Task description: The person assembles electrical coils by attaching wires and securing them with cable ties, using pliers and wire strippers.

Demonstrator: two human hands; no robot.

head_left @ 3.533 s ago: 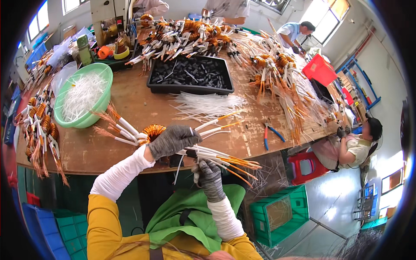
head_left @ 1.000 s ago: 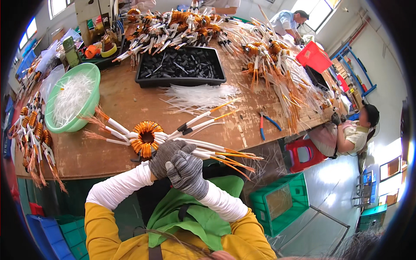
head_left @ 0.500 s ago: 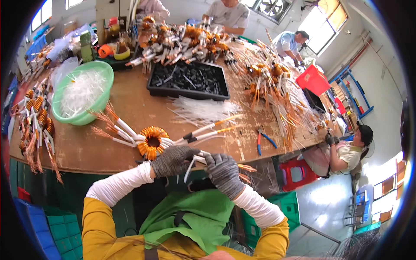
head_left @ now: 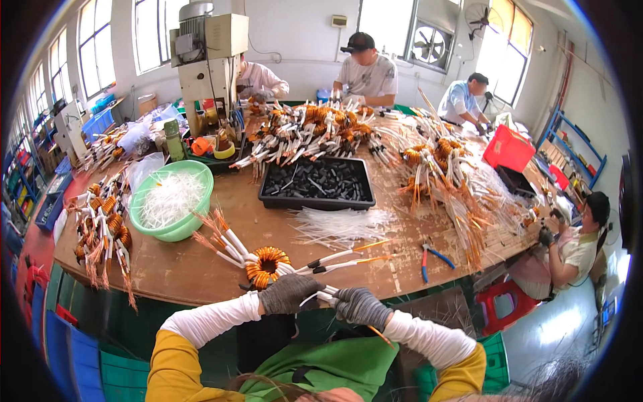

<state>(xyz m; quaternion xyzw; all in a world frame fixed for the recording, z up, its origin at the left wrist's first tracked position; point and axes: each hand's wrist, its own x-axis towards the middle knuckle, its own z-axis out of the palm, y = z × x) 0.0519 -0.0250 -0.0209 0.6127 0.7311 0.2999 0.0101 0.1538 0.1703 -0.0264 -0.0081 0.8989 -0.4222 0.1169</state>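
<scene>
A copper-wound ring coil (head_left: 255, 266) lies near the table's front edge, its white-sleeved wire leads (head_left: 236, 242) fanning to both sides with bare copper ends. My left hand (head_left: 291, 295), in a dark grey knit glove, is closed around leads just right of the coil. Beside it my right hand (head_left: 362, 307), gloved the same way, grips the same bundle farther out; a copper end sticks out below it. Between the two hands, a thin white strip (head_left: 309, 299) curves over the leads. My fingers hide exactly how the strip sits. Other leads with black sleeves stretch right, above my hands.
Behind the coil are a green bowl (head_left: 171, 232) of thin white strips, a black tray (head_left: 317, 203) of short black pieces and loose white strips (head_left: 341, 226). Pliers (head_left: 424, 263) lie to the right. Coil heaps (head_left: 315, 127) cover the back. Several co-workers sit around the table.
The view has tilted up, so the table sits lower and farther right. The white strip that hung below the leads now curves close between my hands, which still grip the bundle.
</scene>
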